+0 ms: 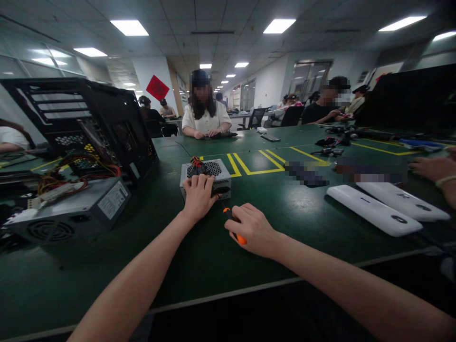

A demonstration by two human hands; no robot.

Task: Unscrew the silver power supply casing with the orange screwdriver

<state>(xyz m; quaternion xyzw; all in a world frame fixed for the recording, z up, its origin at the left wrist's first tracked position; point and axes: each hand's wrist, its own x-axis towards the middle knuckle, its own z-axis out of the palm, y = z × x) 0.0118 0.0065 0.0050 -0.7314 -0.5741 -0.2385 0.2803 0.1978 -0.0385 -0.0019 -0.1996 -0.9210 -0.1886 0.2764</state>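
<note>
A long green worktable (pixel 270 266) fills the foreground of a bright office, its surface marked in yellow. At left stands a black computer case (pixel 133 128), slotted and tilted in view, faced across the room by a dark panel (pixel 406 99) at the right edge. Seated opposite, a person in a white top (pixel 190 114) bends over the far side of the table. Near the computer case rests a grey power supply (pixel 110 204), fan grille forward and label facing up, while two white handheld-size slabs (pixel 374 209) lie side by side at right. At center sits a silver perforated box (pixel 223 178), flat on the table just beyond the wearer's hands. The right hand (pixel 254 232) is closed around an orange-and-black screwdriver (pixel 241 239), whose thin shaft points at the box's near side; whether the tip touches cannot be told. The left hand (pixel 198 199) rests on the box, fingers bent over a bundle of cables (pixel 197 165); whether it pinches them cannot be told.
</note>
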